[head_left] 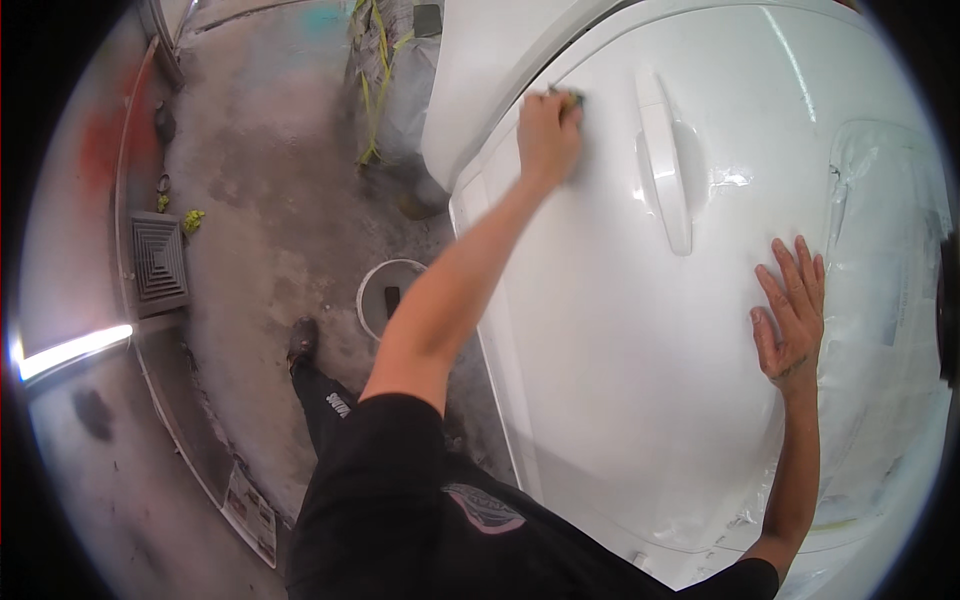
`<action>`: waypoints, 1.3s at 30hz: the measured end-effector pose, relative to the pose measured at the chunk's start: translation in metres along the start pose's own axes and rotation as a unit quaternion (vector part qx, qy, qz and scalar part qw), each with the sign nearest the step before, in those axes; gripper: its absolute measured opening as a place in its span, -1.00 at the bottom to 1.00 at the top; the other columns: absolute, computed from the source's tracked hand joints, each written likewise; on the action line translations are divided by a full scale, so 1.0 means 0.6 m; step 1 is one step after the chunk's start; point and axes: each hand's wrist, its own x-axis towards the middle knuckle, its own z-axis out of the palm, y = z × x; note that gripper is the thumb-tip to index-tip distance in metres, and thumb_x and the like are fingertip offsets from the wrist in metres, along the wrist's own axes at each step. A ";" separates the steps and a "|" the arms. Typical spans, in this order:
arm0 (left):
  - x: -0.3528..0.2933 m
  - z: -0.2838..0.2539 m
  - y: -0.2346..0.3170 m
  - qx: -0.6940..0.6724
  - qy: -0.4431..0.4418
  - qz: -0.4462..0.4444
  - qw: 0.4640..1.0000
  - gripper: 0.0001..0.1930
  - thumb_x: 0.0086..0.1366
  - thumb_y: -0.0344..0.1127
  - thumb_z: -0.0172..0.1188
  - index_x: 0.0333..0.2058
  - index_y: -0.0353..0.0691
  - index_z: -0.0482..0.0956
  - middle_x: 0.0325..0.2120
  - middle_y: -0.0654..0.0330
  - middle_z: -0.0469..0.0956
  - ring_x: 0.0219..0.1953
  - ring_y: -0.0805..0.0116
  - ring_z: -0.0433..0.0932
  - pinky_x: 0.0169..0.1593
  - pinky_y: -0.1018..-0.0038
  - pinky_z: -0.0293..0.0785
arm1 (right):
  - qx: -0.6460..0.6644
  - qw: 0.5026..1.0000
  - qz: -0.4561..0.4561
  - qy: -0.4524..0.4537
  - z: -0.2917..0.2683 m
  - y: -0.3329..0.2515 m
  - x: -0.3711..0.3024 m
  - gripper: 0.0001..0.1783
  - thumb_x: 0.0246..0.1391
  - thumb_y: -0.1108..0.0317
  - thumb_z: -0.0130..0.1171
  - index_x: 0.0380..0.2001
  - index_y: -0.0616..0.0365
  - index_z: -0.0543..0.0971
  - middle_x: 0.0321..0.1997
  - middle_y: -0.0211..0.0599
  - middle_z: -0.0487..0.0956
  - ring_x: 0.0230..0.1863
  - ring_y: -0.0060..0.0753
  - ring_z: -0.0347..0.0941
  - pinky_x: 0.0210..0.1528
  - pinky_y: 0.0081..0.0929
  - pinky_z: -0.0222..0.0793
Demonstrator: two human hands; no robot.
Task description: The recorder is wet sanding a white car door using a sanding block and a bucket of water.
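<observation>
A white car door (590, 330) with a glossy surface fills the right half of the view, its handle (662, 165) jutting out in the upper middle. Left of the handle, near the door's upper edge, my left hand (548, 140) is closed on a small yellow-green and dark pad (571, 100) against the panel. Fingers cover most of the pad, so its exact kind is hidden. My right hand (793, 310) lies flat on the door with its fingers spread, beside the plastic-covered window (885, 290). Nothing shows in that hand.
On the stained concrete floor (255, 240), a white bucket (362, 300) with a dark object inside stands beside the door. Plastic sheeting with yellow-green tape (375, 90) covers something farther off. A square vent (160, 260) and a lit tube (75, 352) are along the left wall.
</observation>
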 end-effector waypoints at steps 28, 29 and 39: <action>-0.234 -0.013 0.102 -0.126 -0.009 0.080 0.989 -0.74 0.30 -0.52 0.32 -0.03 -0.25 0.71 -0.08 -0.09 0.57 -0.04 -0.11 0.60 -0.04 0.10 0.57 | -0.009 1.000 -0.004 -0.001 -0.003 0.006 -0.009 -0.46 0.15 0.43 0.23 0.24 0.10 0.70 0.54 -0.12 0.50 0.67 0.17 0.17 0.71 0.26 -0.13; -0.203 -0.009 0.100 -0.126 -0.006 0.083 0.988 -0.74 0.30 -0.52 0.32 -0.03 -0.25 0.71 -0.08 -0.09 0.57 -0.04 -0.11 0.60 -0.04 0.10 0.57 | -0.011 1.000 -0.009 0.002 -0.002 0.006 -0.005 -0.46 0.16 0.43 0.23 0.24 0.10 0.70 0.53 -0.12 0.51 0.67 0.17 0.17 0.72 0.25 -0.13; -0.161 -0.008 0.023 0.010 -0.014 0.018 1.000 -0.82 0.37 -0.42 0.31 -0.09 -0.33 0.63 -0.14 -0.11 0.56 -0.06 -0.10 0.57 -0.01 0.09 0.54 | -0.003 1.000 -0.012 0.003 0.001 0.000 -0.004 -0.46 0.16 0.43 0.23 0.24 0.11 0.69 0.53 -0.13 0.51 0.68 0.14 0.18 0.72 0.24 -0.12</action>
